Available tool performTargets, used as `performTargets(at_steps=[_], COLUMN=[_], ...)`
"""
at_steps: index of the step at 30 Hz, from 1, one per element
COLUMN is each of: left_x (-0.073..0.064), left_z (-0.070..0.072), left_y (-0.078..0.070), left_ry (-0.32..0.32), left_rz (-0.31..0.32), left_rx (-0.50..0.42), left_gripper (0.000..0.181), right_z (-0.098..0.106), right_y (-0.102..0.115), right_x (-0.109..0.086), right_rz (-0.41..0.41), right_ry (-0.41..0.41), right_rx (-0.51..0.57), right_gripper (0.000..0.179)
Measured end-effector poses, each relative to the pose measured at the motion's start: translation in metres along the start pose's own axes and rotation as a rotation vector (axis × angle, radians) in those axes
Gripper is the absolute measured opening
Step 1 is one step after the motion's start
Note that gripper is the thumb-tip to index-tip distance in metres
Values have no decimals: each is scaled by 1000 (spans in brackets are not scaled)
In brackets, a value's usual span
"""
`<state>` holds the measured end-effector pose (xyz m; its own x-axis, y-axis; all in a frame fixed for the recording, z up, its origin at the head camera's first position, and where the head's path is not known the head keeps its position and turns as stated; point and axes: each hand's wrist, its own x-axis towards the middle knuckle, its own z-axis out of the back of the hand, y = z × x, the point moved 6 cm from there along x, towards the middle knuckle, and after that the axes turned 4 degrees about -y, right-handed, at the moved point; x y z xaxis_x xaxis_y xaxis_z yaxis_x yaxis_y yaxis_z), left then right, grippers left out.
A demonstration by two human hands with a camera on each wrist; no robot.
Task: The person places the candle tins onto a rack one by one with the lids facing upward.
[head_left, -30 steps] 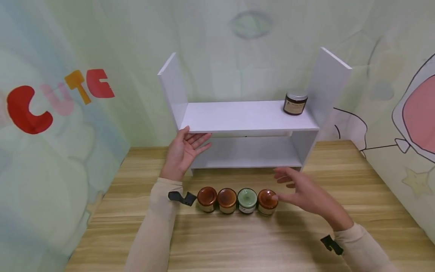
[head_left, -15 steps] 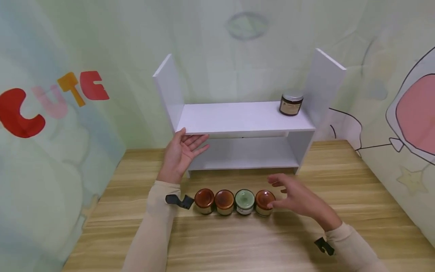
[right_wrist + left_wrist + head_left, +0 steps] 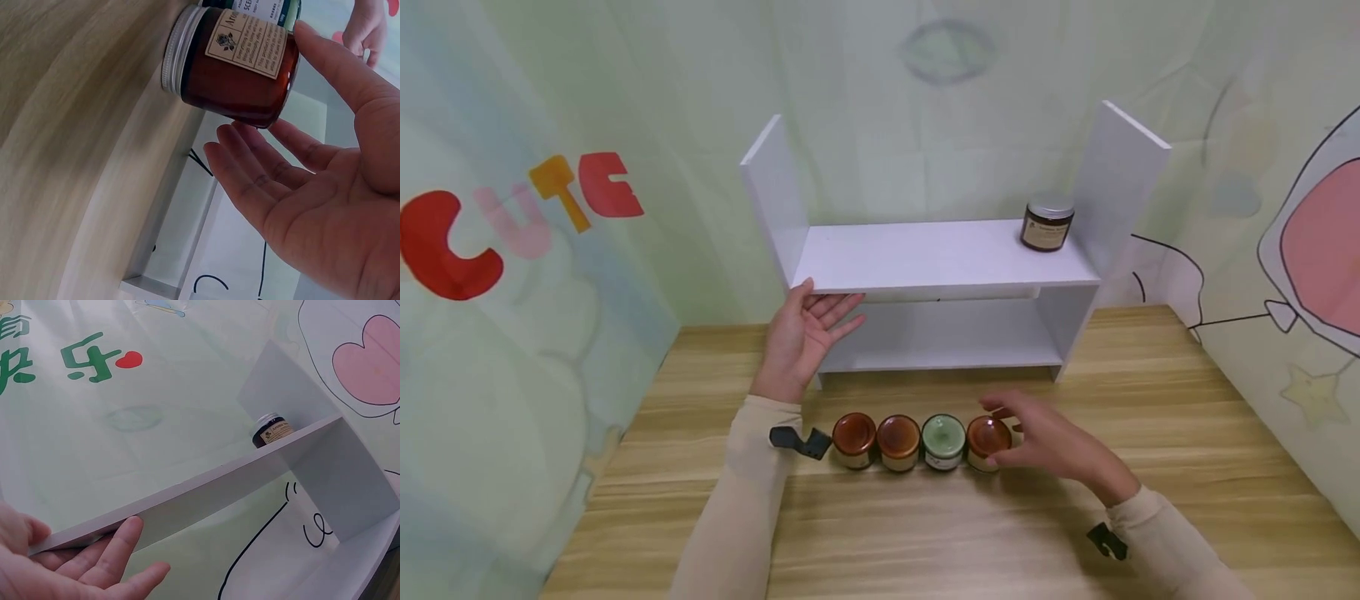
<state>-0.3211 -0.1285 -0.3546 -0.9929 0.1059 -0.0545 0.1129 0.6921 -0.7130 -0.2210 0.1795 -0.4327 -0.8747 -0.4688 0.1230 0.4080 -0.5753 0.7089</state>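
My left hand [image 3: 797, 346] holds the front left edge of the white shelf unit [image 3: 925, 254], thumb over the upper board and fingers under it. In the left wrist view the same board [image 3: 181, 487] slants up to the right. My right hand [image 3: 1052, 442] reaches round the rightmost amber jar [image 3: 988, 437], thumb at its near side and fingers loosely bent beyond it. The right wrist view shows this jar [image 3: 240, 69] standing upside down on its silver lid, thumb tip right at the glass base. Left of it stand a green jar [image 3: 943, 437] and amber jars [image 3: 898, 440] in a row.
A dark jar [image 3: 1047, 223], silver lid up, stands at the upper board's right end beside the tall side panel [image 3: 1120, 179]. The shelf unit rests on the wood-grain table [image 3: 925, 533]. A printed backdrop [image 3: 865, 108] encloses the table at the back and sides.
My right hand has moved left and a little down, its fingers coming round the rightmost amber jar. The left hand stays on the shelf edge. The head view has shifted slightly.
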Motion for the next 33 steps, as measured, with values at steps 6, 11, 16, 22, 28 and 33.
performTargets(at_steps=[6,11,16,22,28,33], left_x=[0,-1,0,1,1,1], left_z=[-1,0,0,0,2,2], left_y=[-2,-2,-2,-1,-1,0], left_ry=[-3,-12,-13,-19,-17,-16], left_rz=[-6,0,1,0,-1,-6], left_rx=[2,3,-3,-14,-3,-5], left_gripper=[30,30,31,31,33,33], right_z=[-6,-11,-14,-17,-21,-22], right_y=[5,10,16,27,25,24], right_x=[4,6,9,12,13,12], right_rz=[42,69,19,-22,-73,-57], right_ry=[11,0,10,3,6,-2], right_rx=[-52,-169,-267,-393,-428,-443], right_gripper=[72,69,64,54,51,50])
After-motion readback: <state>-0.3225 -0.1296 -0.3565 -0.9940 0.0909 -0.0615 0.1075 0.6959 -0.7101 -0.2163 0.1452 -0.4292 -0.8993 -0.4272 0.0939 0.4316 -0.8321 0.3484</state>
